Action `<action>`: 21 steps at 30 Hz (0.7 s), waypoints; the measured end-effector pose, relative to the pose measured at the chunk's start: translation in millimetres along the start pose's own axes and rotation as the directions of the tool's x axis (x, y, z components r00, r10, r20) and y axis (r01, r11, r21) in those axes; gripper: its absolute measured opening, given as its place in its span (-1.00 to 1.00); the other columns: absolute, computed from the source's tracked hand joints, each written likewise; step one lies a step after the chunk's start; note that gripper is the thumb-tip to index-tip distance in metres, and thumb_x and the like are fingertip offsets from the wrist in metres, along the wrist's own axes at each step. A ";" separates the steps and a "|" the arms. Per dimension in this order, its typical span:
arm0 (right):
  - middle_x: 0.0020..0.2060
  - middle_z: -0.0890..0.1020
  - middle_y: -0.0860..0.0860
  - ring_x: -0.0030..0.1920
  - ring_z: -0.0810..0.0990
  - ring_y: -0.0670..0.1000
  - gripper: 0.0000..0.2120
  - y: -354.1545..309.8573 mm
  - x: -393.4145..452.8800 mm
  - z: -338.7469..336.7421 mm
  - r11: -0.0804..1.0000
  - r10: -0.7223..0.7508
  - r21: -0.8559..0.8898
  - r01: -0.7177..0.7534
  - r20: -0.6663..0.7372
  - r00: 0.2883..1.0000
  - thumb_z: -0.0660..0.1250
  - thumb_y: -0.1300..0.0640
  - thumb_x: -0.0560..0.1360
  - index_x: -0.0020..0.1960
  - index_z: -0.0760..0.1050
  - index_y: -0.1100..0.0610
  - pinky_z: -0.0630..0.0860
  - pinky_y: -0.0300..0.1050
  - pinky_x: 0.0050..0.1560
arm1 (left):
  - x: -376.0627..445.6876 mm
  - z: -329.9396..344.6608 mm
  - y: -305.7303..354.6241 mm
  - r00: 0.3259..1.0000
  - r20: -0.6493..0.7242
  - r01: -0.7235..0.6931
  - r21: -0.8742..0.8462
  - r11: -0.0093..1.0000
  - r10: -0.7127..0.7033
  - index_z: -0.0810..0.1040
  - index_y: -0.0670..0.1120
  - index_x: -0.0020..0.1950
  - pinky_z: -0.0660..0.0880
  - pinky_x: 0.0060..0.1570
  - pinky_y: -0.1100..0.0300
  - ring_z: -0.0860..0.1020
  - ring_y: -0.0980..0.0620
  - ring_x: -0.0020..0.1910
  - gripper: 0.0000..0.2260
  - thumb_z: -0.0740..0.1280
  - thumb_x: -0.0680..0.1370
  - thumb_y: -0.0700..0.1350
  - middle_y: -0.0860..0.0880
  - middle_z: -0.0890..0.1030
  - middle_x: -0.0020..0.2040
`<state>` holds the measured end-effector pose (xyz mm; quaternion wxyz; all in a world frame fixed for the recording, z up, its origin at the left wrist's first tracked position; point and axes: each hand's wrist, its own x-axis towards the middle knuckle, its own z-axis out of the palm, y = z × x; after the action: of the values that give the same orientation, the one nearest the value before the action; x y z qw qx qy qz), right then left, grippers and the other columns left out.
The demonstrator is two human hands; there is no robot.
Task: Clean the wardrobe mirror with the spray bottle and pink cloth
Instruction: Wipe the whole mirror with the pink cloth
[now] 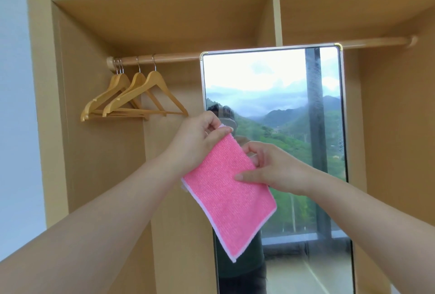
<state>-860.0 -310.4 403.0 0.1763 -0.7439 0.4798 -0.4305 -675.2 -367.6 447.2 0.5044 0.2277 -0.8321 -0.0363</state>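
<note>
Before the mirror (282, 105), left hand (200, 138) pinched the cloth (226, 195) top corner; right hand (270, 166) pinched its side edge.

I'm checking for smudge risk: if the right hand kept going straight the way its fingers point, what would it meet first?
The right hand points leftward across the pink cloth it pinches, so past the cloth it would probably meet the left hand gripping the top corner, not the mirror. Depth is unclear.

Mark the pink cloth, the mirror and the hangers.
pink cloth (226, 190): head view, middle of the pink face.
mirror (277, 96): head view, upper glass.
hangers (131, 96): head view, shoulder of the front wooden hanger.
</note>
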 end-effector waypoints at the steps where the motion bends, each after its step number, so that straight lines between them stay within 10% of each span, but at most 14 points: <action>1: 0.14 0.56 0.08 0.06 0.64 0.11 -0.51 -0.7 -0.2 -1.4 1.000 0.001 -0.003 -0.001 0.020 1.000 0.54 -0.12 0.22 0.04 0.55 0.09 0.60 0.14 0.06 | 0.0 0.3 -2.0 1.000 -0.010 0.006 0.016 1.000 -0.006 0.55 -0.14 -0.09 0.39 -0.30 0.40 0.45 0.17 -0.28 -0.80 0.35 0.56 -0.01 -0.02 0.55 -0.19; 8: 0.11 0.55 0.26 0.09 0.60 0.21 -0.61 -11.7 -3.8 -12.1 0.994 0.008 -0.107 0.007 0.136 0.991 0.51 0.15 0.35 0.06 0.52 0.36 0.53 0.25 0.14 | 0.7 -3.5 -12.2 0.998 0.007 0.068 0.092 0.993 -0.069 0.55 -0.11 -0.06 0.41 -0.24 0.27 0.51 0.08 -0.16 -0.79 0.30 0.58 0.02 -0.04 0.55 -0.13; 14: 0.42 0.31 -0.30 0.39 0.34 -0.24 -0.76 -24.2 -5.3 -4.1 0.987 -0.151 0.061 0.149 0.030 0.988 0.50 0.23 0.39 0.05 0.66 0.07 0.43 -0.02 0.30 | 2.9 3.1 -13.7 0.984 0.120 0.122 0.072 0.990 -0.130 0.61 -0.10 -0.10 0.37 -0.35 0.30 0.47 0.19 -0.29 -0.83 0.34 0.57 -0.02 0.08 0.54 -0.21; 21: -0.27 0.63 -0.02 -0.30 0.58 -0.13 -0.89 -36.1 0.2 3.3 0.990 -0.124 -0.102 0.097 -0.301 0.945 0.49 0.20 0.40 -0.14 0.58 0.07 0.51 -0.16 -0.27 | 3.3 -7.2 -15.8 0.973 0.127 0.215 -0.199 0.956 -0.193 0.60 -0.06 0.05 0.56 0.03 -0.01 0.62 0.02 -0.08 -0.71 0.21 0.60 0.11 -0.03 0.64 -0.05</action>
<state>-837.0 -293.9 425.7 0.0429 -0.7006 0.4769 -0.5290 -664.9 -381.9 448.9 0.4744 0.2553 -0.8212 -0.1882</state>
